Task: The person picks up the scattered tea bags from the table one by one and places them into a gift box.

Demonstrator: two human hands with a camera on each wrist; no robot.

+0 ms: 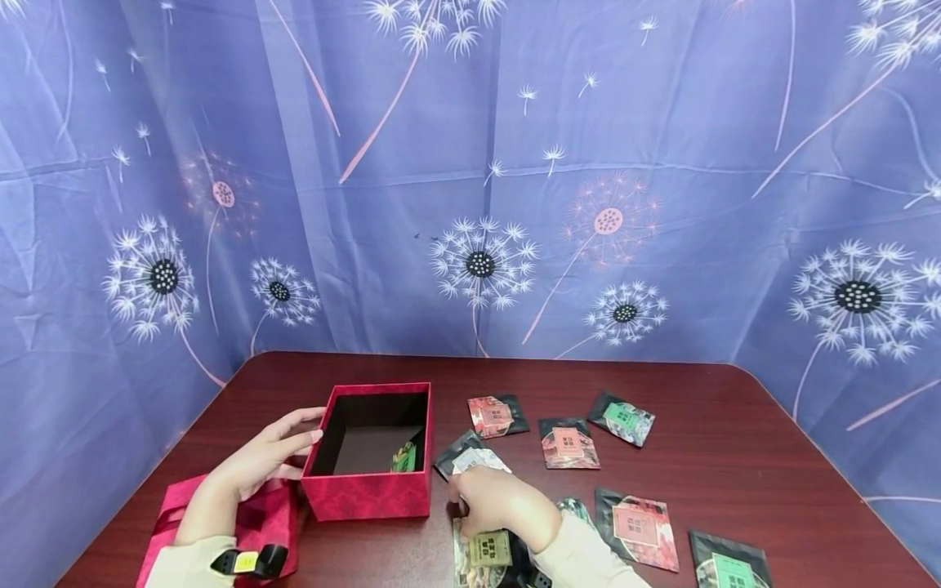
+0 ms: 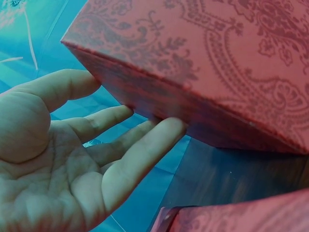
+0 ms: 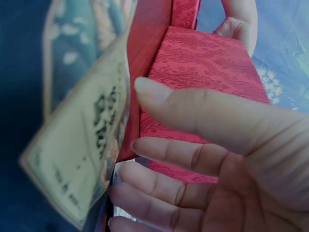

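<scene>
A red patterned rectangular piece (image 1: 274, 523) with a darker band is lying on the dark reddish-brown bench (image 1: 698, 465), nearer the person than the left fingers. The left hand (image 1: 253, 465) is resting with its fingers loosely apart and gripping nothing, their tips touching the left wall of an open red patterned box (image 1: 371, 496) with a dark lining. Inside, right of those fingers, a small green-and-yellow packet (image 1: 403, 457) is sitting by the far-side wall. Just beyond the right fingers, a black packet with a white label (image 1: 463, 455) is lying partly covered. The right hand (image 1: 500, 500) is hovering with thumb and fingers parted; a flat packet with a yellow-green label (image 1: 488, 549) is showing just beside them, and one cannot tell whether they are touching it. Farther right of those fingers, red-labelled (image 1: 569, 443) and green-labelled packets (image 1: 622, 418) are lying scattered.
</scene>
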